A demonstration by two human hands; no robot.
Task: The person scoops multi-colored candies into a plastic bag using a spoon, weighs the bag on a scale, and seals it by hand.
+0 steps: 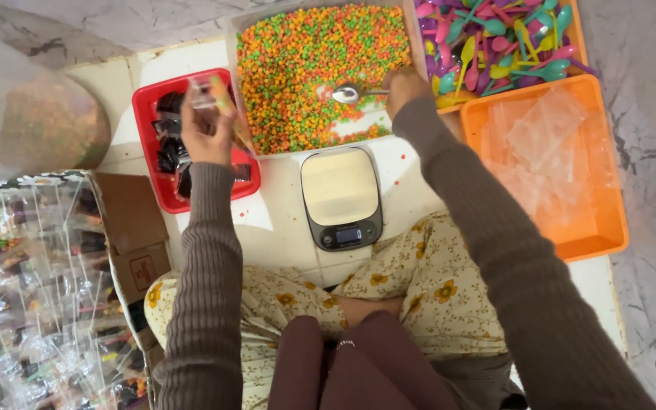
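Observation:
My left hand (208, 130) holds a small clear plastic bag (205, 93) upright over the red tray (146, 102), with a thin yellow-orange stick beside it. My right hand (405, 85) grips a metal spoon (349, 93) whose bowl lies in the clear bin (233, 30) of orange, green and yellow round candies (305, 53). A small digital kitchen scale (342, 196) with nothing on its plate sits on the white floor tile between my arms, just in front of the candy bin.
The red tray holds dark small packets. An orange tray (597, 235) at right holds clear plastic bags (544, 129); behind it lie colourful plastic spoons (495, 38). A cardboard box (134, 228) of filled clear packets (32, 304) stands at left, a big clear container (32, 121) behind it.

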